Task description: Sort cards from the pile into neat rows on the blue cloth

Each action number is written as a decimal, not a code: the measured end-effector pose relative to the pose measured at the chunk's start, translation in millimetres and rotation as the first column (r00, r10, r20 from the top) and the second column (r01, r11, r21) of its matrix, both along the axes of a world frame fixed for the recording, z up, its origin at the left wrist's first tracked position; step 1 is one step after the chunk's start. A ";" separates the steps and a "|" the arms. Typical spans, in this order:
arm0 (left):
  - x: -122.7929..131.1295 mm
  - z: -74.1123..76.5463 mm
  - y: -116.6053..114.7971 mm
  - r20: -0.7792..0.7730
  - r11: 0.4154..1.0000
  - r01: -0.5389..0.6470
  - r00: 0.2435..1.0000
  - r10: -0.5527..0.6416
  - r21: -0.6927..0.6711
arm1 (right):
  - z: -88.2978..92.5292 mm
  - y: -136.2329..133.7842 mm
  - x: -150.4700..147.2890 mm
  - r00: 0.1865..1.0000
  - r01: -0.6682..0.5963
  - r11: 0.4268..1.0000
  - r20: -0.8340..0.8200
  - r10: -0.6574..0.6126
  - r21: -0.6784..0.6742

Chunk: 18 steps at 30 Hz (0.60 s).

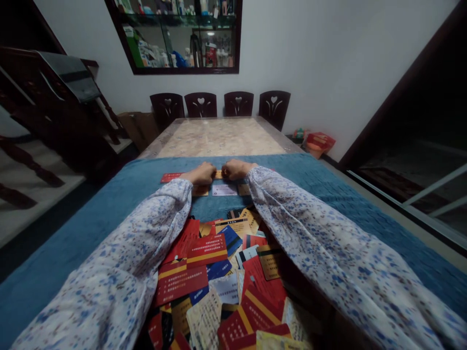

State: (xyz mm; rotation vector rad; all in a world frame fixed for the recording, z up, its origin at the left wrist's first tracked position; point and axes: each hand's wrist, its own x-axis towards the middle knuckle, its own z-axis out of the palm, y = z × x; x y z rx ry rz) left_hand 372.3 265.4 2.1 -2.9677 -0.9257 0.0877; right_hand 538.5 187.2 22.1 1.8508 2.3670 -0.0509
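Observation:
Both arms reach forward over a blue cloth [138, 204]. My left hand [203, 174] is closed, its fingers on the left end of a yellow card [219, 174]. The right end of that card is pinched by my right hand [234, 169], also closed. Just below the hands lie a pale lilac card [224, 190] and a gold card [200, 191], with another gold card [243, 189] partly behind the right sleeve. A red card [170, 177] lies left of my left wrist. Between my forearms spreads a loose pile of cards, with a red card [207, 250] on top.
Beyond the cloth is the bare marble-patterned tabletop [222, 136]. Several dark chairs [200, 104] stand against the far wall, under a glass-shelved cabinet [182, 70]. A wooden stair railing [58, 97] is at left; a red bag [321, 141] sits on the floor at right.

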 end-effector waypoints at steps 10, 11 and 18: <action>-2.9 1.2 -7.3 0.087 0.995 0.064 0.994 -0.070 0.072 | 15.1 -29.3 23.9 1.000 -0.026 0.990 0.007 0.025 0.140; -2.1 1.6 -9.3 0.107 0.993 0.090 0.989 -0.098 0.075 | 17.0 -33.6 27.3 0.999 -0.037 0.988 0.011 0.035 0.149; 8.3 8.4 -38.6 0.235 0.963 0.248 0.935 -0.267 0.107 | 25.0 -70.4 48.4 0.999 -0.033 0.979 0.009 0.031 0.202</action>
